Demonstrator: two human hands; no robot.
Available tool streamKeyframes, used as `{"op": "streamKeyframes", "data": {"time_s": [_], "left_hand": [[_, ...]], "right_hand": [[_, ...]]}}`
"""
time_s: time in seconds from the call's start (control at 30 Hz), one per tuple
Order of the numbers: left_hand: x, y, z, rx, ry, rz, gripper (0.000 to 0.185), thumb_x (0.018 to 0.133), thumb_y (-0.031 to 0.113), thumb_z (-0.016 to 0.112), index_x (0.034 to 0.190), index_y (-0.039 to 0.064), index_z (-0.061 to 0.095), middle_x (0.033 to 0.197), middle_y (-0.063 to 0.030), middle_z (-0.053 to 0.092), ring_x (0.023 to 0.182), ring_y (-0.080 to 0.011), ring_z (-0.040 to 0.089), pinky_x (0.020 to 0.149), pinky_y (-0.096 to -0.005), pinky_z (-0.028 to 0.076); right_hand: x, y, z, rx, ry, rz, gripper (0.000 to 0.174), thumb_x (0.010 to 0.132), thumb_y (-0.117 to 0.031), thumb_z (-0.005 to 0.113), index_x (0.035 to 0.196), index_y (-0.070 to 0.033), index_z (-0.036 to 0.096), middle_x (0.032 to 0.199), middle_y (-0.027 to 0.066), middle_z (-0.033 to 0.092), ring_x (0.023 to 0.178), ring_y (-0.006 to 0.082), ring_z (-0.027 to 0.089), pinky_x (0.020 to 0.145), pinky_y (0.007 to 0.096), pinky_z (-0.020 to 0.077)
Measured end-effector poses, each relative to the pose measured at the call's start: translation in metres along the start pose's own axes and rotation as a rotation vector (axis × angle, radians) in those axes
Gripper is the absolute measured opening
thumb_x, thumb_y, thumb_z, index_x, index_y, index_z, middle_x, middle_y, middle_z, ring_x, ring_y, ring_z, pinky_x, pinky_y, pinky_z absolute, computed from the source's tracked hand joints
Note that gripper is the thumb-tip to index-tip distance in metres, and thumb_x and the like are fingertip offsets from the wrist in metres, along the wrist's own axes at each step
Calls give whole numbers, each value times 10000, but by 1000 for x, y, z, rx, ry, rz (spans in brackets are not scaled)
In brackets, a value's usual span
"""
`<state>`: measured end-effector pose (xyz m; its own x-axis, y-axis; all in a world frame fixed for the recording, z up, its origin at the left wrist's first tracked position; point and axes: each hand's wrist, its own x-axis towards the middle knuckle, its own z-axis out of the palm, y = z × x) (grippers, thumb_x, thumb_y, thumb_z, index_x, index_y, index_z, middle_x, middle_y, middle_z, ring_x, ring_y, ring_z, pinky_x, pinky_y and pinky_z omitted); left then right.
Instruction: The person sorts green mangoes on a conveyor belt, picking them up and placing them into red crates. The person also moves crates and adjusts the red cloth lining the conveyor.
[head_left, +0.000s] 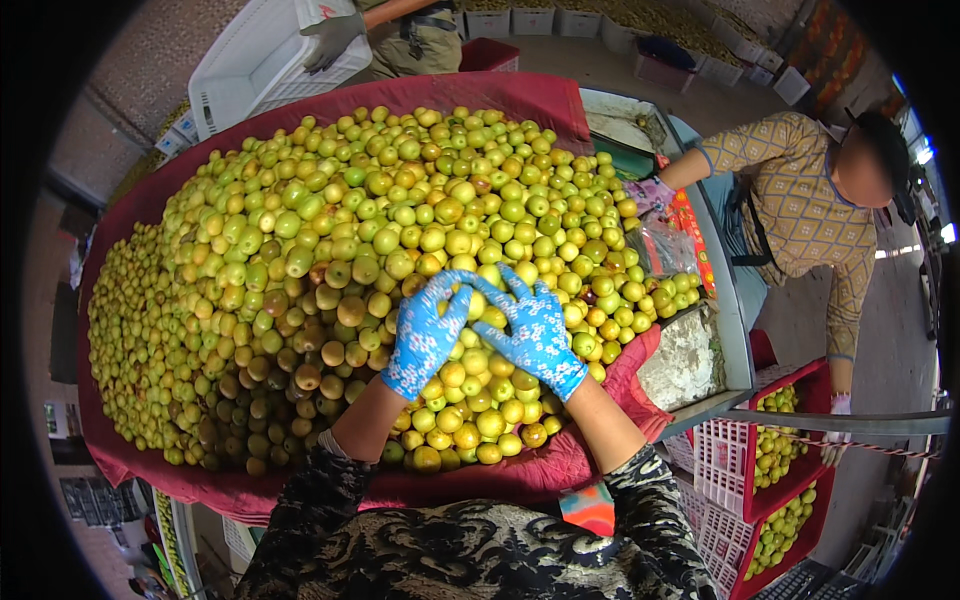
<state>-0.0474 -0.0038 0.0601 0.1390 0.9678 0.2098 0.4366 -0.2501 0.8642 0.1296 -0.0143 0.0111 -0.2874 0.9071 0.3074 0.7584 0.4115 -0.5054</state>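
A broad heap of round green-yellow jujubes, some with brown patches, lies before me on a dark red cloth. Both my hands rest on the heap's near right part, in blue gloves with white flowers. My left hand bends its fingers to the right over the fruit, thumb apart. Opposite it, my right hand spreads its fingers up and to the left. The fingertips of the two hands come close together, with a few jujubes showing between them. Neither hand has a fruit clearly in its grip; what lies beneath the palms is hidden.
Right of the heap, a person reaches a gloved hand to a clear plastic bag. Beyond the cloth, another gloved hand touches a white crate. Stacked red-and-white crates of jujubes stand at lower right, beside a metal table edge.
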Motion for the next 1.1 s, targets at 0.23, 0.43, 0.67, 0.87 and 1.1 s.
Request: {"op": "streamKeyframes", "data": {"time_s": [0.23, 0.43, 0.67, 0.87, 1.1], "left_hand": [[29, 16, 19, -647, -145, -402, 314, 1034, 238, 432, 1280, 104, 575, 932, 7, 575, 736, -36, 516, 638, -187, 465], [15, 7, 45, -174, -248, 60, 417, 920, 55, 547, 1336, 52, 539, 1334, -177, 543, 1245, -346, 509, 1061, -411, 405], [7, 3, 14, 710, -328, 511, 422, 822, 229, 673, 1223, 102, 643, 1355, -128, 536, 1285, -387, 434, 1095, -551, 313], [-13, -7, 13, 920, -437, 601, 449, 830, 327, 664, 1257, 189, 648, 1381, -86, 544, 1357, -366, 388, 1148, -576, 242], [-14, -2, 10, 922, -474, 554, 421, 895, 312, 554, 1302, 231, 626, 1430, -65, 518, 1369, -391, 369, 1140, -583, 238]], "right_hand": [[-9, -27, -4, 243, 218, 54, 570, 875, -287, 680, 1374, -67, 512, 1345, 217, 522, 1222, 395, 506, 1018, 536, 398], [-15, -13, 13, 501, 360, 201, 513, 811, -126, 714, 1275, 8, 542, 1197, 220, 598, 1121, 391, 567, 968, 461, 454], [6, 110, -43, -43, 468, 217, 329, 806, -195, 701, 1078, -14, 659, 1038, 200, 658, 986, 392, 615, 881, 479, 489], [38, 172, -39, -45, -106, 644, 706, 868, -528, 629, 1431, -149, 435, 1160, 246, 649, 1087, 421, 616, 935, 479, 486], [32, 181, -11, 602, 138, 380, 640, 868, -243, 737, 1415, -61, 458, 1393, 160, 517, 1321, 257, 455, 1109, 369, 362]]}}
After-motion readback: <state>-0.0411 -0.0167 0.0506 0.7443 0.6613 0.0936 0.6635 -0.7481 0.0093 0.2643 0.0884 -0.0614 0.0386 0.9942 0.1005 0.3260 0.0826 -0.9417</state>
